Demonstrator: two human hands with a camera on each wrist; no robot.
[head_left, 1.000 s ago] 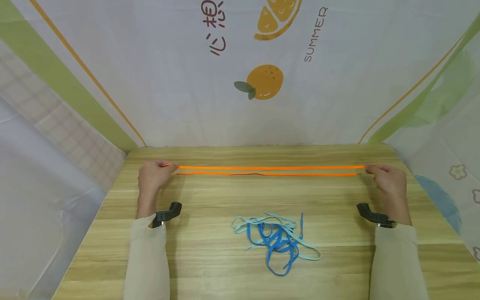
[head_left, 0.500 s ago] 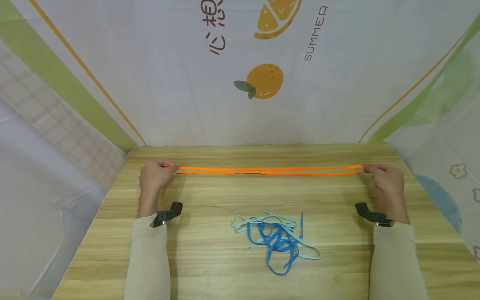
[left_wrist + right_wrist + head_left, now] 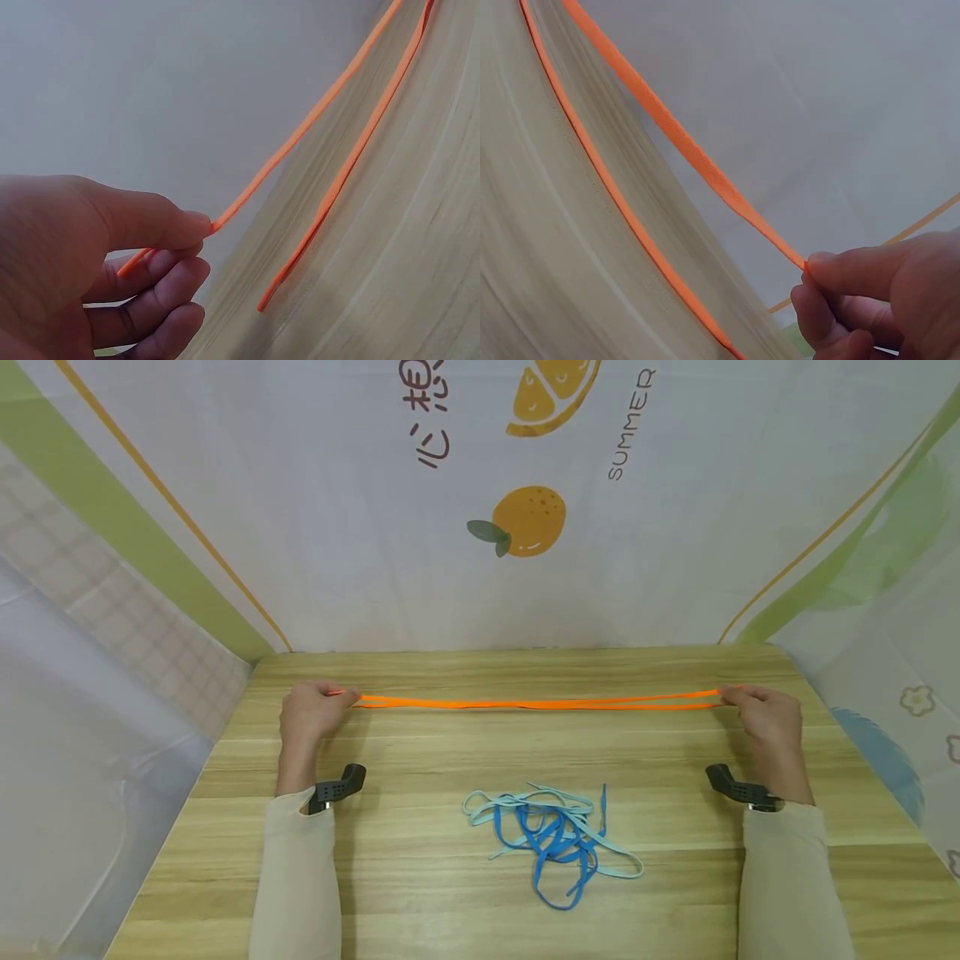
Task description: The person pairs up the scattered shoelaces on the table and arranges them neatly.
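Note:
My left hand [image 3: 313,710] and right hand [image 3: 768,717] are far apart near the back of the wooden table. Between them spans a flat orange shoelace [image 3: 682,142], its middle sagging. In the left wrist view, thumb and forefinger pinch one end, with a short tip poking out behind. The right hand pinches the opposite end between thumb and forefinger. A second orange shoelace [image 3: 360,142] lies nearly straight on the table just in front. From the head view, the held shoelace overlaps it along the middle.
Closer to the person lies a loose tangle of a blue shoelace [image 3: 551,839] and a pale blue shoelace [image 3: 577,810]. A white printed curtain [image 3: 337,527] hangs behind the table [image 3: 420,877] and along both sides. Each wrist carries a black camera mount [image 3: 341,785].
The right hand has shifted slightly left. The held orange shoelace has gone from taut to sagging, its middle dropping toward the one on the table. The blue tangle stays put.

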